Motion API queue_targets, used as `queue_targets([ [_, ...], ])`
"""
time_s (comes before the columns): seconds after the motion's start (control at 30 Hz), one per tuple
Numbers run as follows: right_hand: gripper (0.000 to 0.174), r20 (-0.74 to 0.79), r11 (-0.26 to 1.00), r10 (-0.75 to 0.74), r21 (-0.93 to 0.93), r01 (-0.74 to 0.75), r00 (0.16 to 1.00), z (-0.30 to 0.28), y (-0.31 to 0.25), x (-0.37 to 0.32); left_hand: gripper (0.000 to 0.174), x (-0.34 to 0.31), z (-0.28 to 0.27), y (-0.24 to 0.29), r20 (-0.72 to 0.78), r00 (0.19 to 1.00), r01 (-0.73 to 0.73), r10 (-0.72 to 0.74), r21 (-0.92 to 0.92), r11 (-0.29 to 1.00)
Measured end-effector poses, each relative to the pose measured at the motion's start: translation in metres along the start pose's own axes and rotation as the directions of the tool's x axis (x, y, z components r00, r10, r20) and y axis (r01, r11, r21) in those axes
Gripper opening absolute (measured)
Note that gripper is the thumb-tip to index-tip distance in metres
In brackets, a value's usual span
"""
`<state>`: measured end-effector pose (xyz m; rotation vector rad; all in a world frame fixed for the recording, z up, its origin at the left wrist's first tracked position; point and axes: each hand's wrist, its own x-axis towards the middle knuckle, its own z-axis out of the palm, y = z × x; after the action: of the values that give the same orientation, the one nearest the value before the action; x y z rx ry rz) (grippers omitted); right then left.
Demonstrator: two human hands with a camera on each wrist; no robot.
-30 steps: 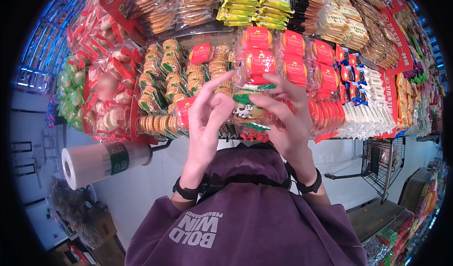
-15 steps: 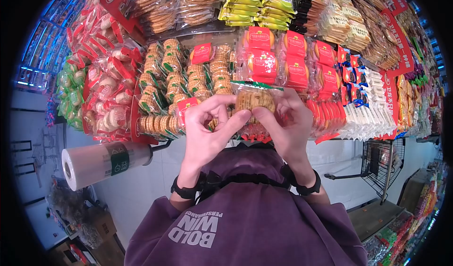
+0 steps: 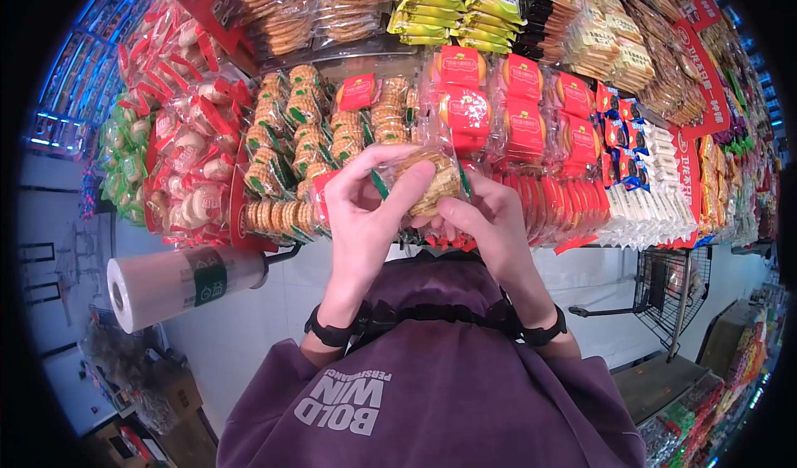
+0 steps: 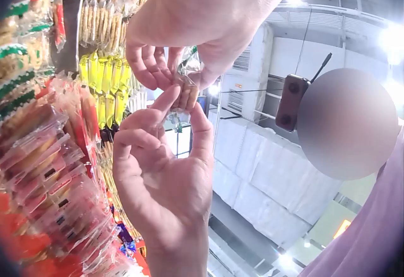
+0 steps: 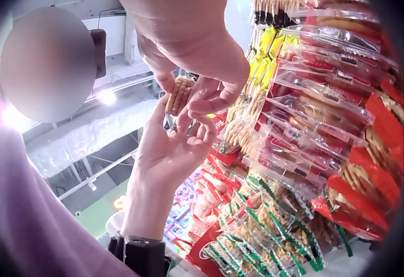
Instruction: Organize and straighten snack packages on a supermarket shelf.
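A clear packet of round ridged biscuits with green ends is held between both hands, just above the front of the snack display. My left hand grips its left side, thumb laid over the upper face and fingers behind. At the lower right edge my right hand pinches the packet with thumb and fingers. Seen edge-on in the left wrist view, the biscuits sit stacked between the two sets of fingertips. The right wrist view shows the same biscuit stack between the hands.
Similar green-edged biscuit packets stand in rows to the left, red-labelled round cakes to the right. Yellow packets lie farther back. A plastic bag roll juts out at the left front. A wire cart stands at right.
The packet, first with its cow-printed front up, has been turned over and then rotated, so its green ends now point sideways. The left thumb has moved onto its face.
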<state>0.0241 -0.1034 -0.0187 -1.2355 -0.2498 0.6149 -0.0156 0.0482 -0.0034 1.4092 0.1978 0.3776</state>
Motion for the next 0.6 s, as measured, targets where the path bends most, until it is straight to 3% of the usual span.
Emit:
queue_targets([
  [0.03,0.019,0.001,1.0,0.007,0.012,-0.007,1.0,-0.002,0.003,0.0,0.025,-0.002,0.001,0.005,0.008,0.997,0.072,-0.072,-0.02,0.997],
  [0.13,0.022,-0.003,0.999,0.019,0.036,-0.019,1.0,-0.006,0.006,0.001,0.038,-0.005,-0.001,-0.001,0.059,0.998,-0.005,0.014,-0.144,0.99],
  [0.23,0.024,-0.014,0.999,0.001,0.042,0.0,1.0,-0.007,0.007,0.002,0.046,-0.004,-0.003,-0.006,0.056,0.998,-0.03,0.037,-0.122,0.992],
  [0.33,0.026,-0.032,0.999,-0.034,0.036,0.035,0.999,-0.005,0.007,0.002,0.042,-0.004,-0.007,-0.014,0.037,0.994,-0.099,0.105,-0.138,0.986],
  [0.43,0.029,-0.032,0.998,-0.064,-0.031,0.063,0.997,-0.004,0.002,0.001,0.035,-0.002,-0.011,-0.008,0.164,0.964,-0.22,0.208,0.056,0.974],
  [0.5,0.032,0.015,0.99,-0.097,-0.098,0.098,0.995,-0.009,0.0,0.001,0.032,0.002,-0.015,-0.011,0.22,0.912,-0.388,0.345,0.199,0.9],
  [0.53,0.032,-0.002,0.995,-0.099,-0.027,0.098,0.995,-0.007,-0.002,0.001,0.031,0.003,-0.016,-0.012,0.256,0.877,-0.468,0.406,0.265,0.843],
  [0.6,0.034,-0.041,0.988,-0.098,0.114,0.102,0.994,-0.002,-0.008,-0.001,0.033,0.001,-0.014,-0.012,0.188,0.877,-0.48,0.441,0.333,0.812],
])
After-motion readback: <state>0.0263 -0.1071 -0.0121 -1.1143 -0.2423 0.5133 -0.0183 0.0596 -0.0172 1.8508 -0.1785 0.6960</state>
